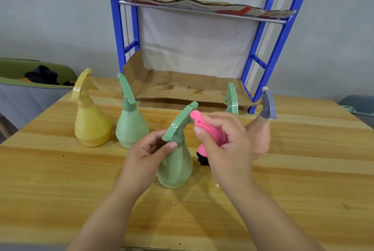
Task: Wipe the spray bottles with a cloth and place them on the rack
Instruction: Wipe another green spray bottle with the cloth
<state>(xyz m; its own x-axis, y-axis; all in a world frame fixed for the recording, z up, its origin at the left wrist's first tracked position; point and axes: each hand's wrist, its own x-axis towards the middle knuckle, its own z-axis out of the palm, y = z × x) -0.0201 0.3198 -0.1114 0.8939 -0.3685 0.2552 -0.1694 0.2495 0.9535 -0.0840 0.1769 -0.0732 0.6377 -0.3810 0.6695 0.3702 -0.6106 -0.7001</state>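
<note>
Wooden table (60,170) — blue rack (117,28) behind.

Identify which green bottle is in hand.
The front green bottle, tilted, its neck gripped by the left hand; the left green bottle and the back green bottle stand untouched.

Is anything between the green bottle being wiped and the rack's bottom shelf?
Nothing visible blocks the middle. The held green bottle faces the bottom shelf, whose cardboard centre is bare. Other bottles only flank it: the left green bottle at one front corner, the right green bottle near the other, partly behind the right hand.
</note>
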